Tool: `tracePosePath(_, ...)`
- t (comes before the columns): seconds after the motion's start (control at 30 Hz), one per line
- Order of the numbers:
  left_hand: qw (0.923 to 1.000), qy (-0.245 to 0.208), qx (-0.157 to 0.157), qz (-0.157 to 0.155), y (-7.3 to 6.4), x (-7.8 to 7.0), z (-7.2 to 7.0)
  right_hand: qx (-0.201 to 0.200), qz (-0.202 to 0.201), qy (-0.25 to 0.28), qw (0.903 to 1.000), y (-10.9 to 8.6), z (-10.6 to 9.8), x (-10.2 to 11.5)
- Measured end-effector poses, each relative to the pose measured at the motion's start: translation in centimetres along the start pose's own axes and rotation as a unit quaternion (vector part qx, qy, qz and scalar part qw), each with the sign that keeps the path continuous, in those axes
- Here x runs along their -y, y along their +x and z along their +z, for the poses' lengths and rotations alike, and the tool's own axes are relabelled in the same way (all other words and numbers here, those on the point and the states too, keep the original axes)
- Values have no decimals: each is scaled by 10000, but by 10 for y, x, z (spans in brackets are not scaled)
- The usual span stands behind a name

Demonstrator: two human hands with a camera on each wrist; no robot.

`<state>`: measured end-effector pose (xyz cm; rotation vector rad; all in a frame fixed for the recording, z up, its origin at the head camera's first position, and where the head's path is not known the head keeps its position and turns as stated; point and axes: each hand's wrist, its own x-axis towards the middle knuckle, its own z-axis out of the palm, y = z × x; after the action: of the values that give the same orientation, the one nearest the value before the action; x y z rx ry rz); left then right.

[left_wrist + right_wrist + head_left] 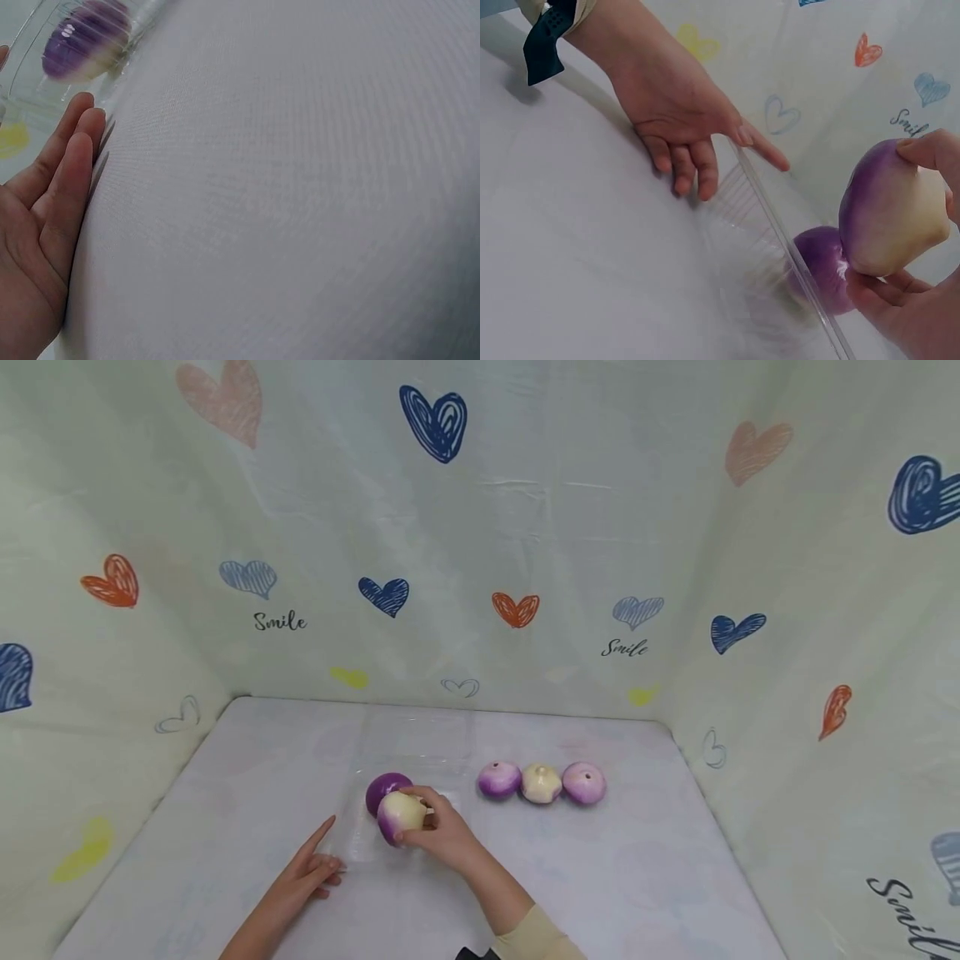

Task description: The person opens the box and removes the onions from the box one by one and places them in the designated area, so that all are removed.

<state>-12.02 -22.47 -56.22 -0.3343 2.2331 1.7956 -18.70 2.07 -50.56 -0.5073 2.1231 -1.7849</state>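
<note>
My right hand (444,833) holds a purple-and-cream turnip (396,817) between thumb and fingers, over a clear plastic box (351,847). In the right wrist view the held turnip (889,210) is above the box rim (780,232). Inside the box lies a darker purple turnip (382,789), partly hidden by the held one. My left hand (303,872) is at the box's near left corner, index finger extended and other fingers loosely bent. The left wrist view shows fingers (71,172) nearly straight, low beside the box.
Right of the box, three more turnips stand in a row: a purple one (499,779), a mostly cream one (541,783) and a pale purple one (584,783). The box's clear lid (416,735) lies folded back behind it. Heart-printed cloth (480,527) surrounds the white table (637,877).
</note>
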Motion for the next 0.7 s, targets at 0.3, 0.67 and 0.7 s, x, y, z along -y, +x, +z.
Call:
tracePosePath(0.3,9999,21,-56,-147,2,1,0,-262,-25,47,9996,-6,-21,0)
tracePosePath(0.67,9998,92,10,-150,2,0,0,-810,-235,169,9963,-20,-59,0)
tracePosePath(0.7,9998,92,10,-162,2,0,0,-839,-254,170,9960,-22,-63,0)
